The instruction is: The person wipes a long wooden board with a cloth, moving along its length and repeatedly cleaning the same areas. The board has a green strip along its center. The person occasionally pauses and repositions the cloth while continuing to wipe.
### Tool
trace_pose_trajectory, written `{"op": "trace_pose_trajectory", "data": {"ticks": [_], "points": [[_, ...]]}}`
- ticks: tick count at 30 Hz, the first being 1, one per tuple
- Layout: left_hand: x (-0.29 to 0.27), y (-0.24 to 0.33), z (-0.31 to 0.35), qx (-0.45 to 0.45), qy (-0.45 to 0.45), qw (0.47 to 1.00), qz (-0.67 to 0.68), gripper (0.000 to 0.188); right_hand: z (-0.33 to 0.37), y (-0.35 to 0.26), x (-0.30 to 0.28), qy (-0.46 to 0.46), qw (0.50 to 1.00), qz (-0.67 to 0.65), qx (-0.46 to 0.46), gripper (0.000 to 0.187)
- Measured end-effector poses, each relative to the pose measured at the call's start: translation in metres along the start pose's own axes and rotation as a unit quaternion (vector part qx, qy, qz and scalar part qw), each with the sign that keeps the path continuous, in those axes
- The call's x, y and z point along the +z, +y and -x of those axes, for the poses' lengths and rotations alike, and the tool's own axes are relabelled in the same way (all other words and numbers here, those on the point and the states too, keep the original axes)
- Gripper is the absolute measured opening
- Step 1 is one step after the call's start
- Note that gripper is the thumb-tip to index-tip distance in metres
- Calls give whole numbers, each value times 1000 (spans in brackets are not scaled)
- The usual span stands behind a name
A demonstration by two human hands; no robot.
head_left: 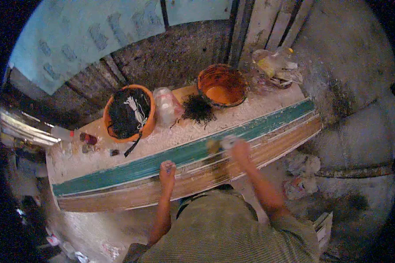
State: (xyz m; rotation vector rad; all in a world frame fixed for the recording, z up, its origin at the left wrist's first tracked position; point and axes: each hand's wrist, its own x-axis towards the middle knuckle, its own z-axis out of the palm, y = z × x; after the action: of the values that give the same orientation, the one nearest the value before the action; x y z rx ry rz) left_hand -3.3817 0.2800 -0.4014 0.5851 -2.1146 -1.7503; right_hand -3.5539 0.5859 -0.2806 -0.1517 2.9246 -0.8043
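Note:
My left hand (167, 172) is closed above the near, wooden edge of a long bench (153, 193); whatever its fingers hold is too small to make out. Farther right, my right hand (240, 152) is smeared by motion over the bench's green strip (131, 171). A blurred pale object (228, 141) shows at its fingers, with a yellowish-brown smear just left of it; I cannot tell its kind. Beyond the hands lies a loose clump of black fibres (199, 108). Next to it stands an orange bowl (219, 94) with a dark rim.
At the back left, an orange tub (151, 116) holds black fibres and white strings (137, 110). A clear plastic bag (166, 105) sits beside it. A dark red jar (88, 139) is at far left, and a cluttered container (267, 65) at far right. A wall rises behind.

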Motion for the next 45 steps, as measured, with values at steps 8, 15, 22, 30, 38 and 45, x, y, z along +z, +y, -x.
{"op": "trace_pose_trajectory", "data": {"ticks": [8, 15, 22, 30, 38, 45], "points": [[-28, 40, -3, -63, 3, 994, -86, 22, -31, 3, -27, -16, 981, -56, -187, 20], [-12, 68, -9, -44, 3, 999, 2, 19, -16, -17, 58, -101, 965, 45, -237, 18], [-9, 35, 3, -114, 22, 987, 112, 16, -48, 62, -91, 68, 983, 128, -116, 19], [37, 53, -13, -106, -14, 985, 138, 15, -12, 19, 19, -71, 987, 35, -140, 23], [89, 76, 4, -82, 55, 988, 120, 18, -125, 222, -163, 216, 965, 119, -85, 25], [194, 73, 52, -127, 96, 981, 109, 18, -63, 163, -107, -166, 946, -51, -276, 27]]}}
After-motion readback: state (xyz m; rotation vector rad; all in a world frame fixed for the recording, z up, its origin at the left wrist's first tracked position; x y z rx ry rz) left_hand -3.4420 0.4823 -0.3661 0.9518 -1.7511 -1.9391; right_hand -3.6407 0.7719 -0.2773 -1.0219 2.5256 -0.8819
